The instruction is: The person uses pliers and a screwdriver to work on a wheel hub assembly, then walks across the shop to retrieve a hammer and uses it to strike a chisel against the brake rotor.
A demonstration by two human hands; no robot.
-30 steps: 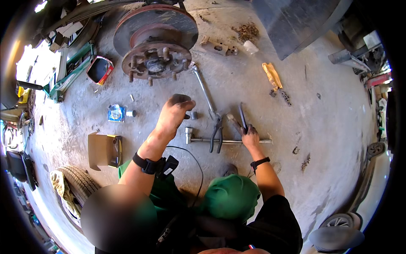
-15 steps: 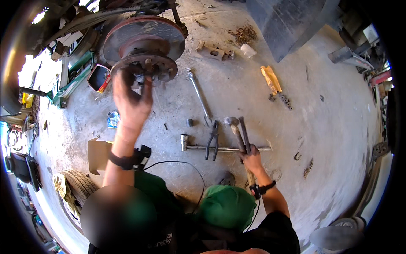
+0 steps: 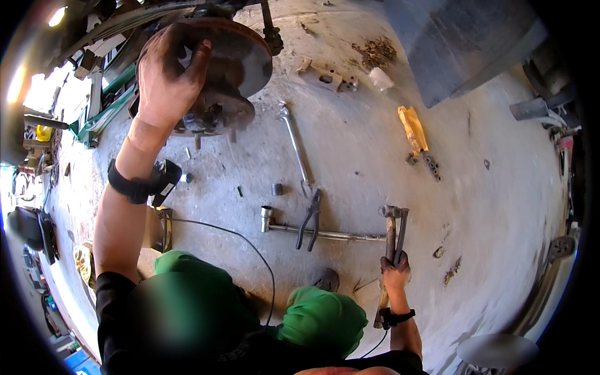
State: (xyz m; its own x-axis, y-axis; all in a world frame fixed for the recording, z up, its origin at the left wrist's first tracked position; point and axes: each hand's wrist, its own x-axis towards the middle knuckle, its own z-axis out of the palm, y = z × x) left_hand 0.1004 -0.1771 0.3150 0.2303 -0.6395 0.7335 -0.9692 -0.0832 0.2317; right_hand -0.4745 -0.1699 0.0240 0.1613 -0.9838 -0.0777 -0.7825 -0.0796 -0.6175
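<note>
My left hand [image 3: 167, 81] reaches up to a brake disc [image 3: 250, 59] with a rusty rim, mounted on a hub [image 3: 234, 112] with protruding studs. Its fingers are bent over the left side of the disc, with the thumb apart from them; what the fingertips touch is partly hidden. At the lower right, my right hand [image 3: 395, 275] is closed around the wooden handle of a hammer [image 3: 390, 234] and a dark metal bar [image 3: 402, 234] beside it. Both stand out above the fist, side by side.
On the concrete floor lie black-handled pliers [image 3: 309, 222] across a long socket wrench [image 3: 325, 235], a chrome wrench [image 3: 295, 144] and a small dark socket [image 3: 277, 189]. A yellow wrapper [image 3: 412, 129] and a brake caliper bracket [image 3: 325, 78] lie farther off. A cable [image 3: 250, 240] loops before my knees.
My left hand has moved up and left from the hub studs to the disc. My right hand has moved right and down with the hammer and bar. The view has shifted slightly.
</note>
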